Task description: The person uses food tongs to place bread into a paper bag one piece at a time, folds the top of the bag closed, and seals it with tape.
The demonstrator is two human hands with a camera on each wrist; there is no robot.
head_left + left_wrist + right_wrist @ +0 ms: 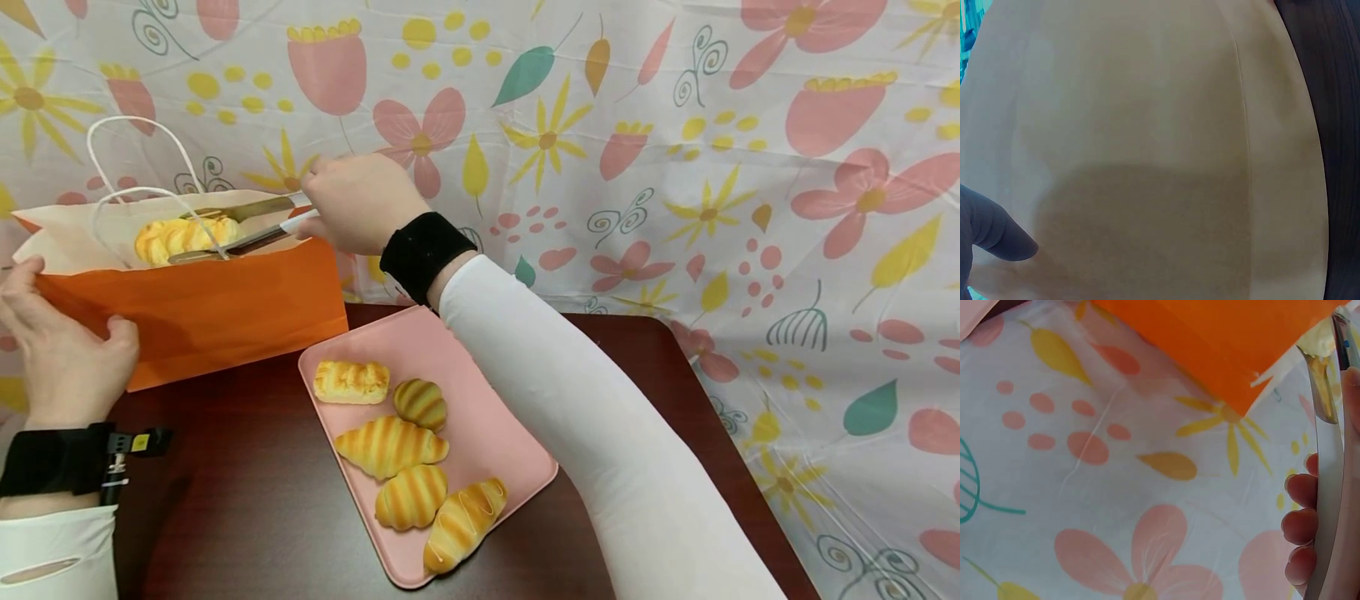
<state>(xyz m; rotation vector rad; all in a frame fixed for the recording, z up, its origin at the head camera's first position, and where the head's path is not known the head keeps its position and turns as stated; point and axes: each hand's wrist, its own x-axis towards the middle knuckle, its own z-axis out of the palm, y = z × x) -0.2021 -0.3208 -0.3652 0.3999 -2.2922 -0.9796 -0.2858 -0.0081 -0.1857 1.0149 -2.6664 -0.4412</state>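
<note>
In the head view my right hand [367, 200] grips a pair of tongs [258, 239] with pale handles and metal ends. Between the tong ends is a yellow bread roll [180, 239], at the mouth of an orange paper bag [225, 312] with white cord handles. The right wrist view shows curled fingers [1300, 519] around the tongs' handle [1329, 487]. My left hand [71, 346] is at the bag's left end, its fingertips at the top edge and its thumb along the side. Up close, the left wrist view shows the thumb [1004, 234] against the paper.
A pink tray [517, 433] lies on the dark wooden table [247, 500], right of the bag. On it are several breads, among them a rectangular loaf [351, 382], a greenish striped bun [420, 405] and an iced roll [465, 525]. A floral cloth [637, 208] hangs behind.
</note>
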